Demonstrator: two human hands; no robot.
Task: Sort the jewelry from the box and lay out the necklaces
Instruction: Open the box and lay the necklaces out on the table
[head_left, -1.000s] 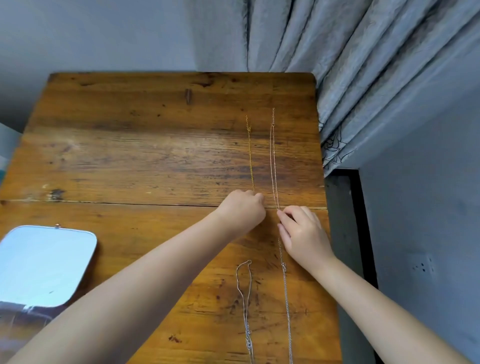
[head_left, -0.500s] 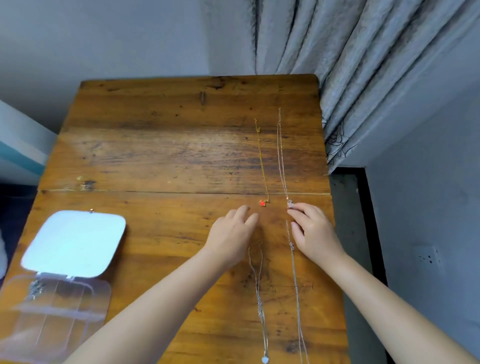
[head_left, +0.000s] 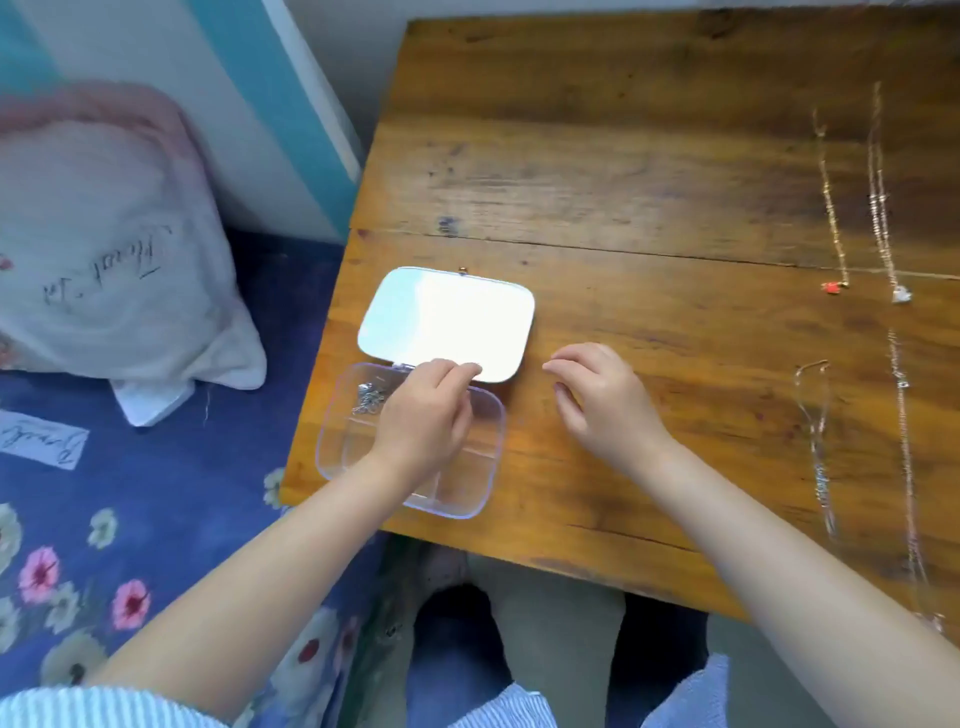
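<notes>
hands (head_left: 423, 410) over open box (head_left: 332, 457).

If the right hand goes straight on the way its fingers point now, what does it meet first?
Probably the open lid of the clear box. The right hand points left and a little away, toward the lid's right edge, with only bare table between. Its height above the table is unclear, so it might pass over.

Left hand (head_left: 423, 410) over the open clear box (head_left: 332, 457) on the table (head_left: 649, 171), fingers curled, grip unclear; right hand (head_left: 602, 400) hovers empty beside the box; four necklaces (head_left: 834, 208) lie straight at the table's right.
</notes>
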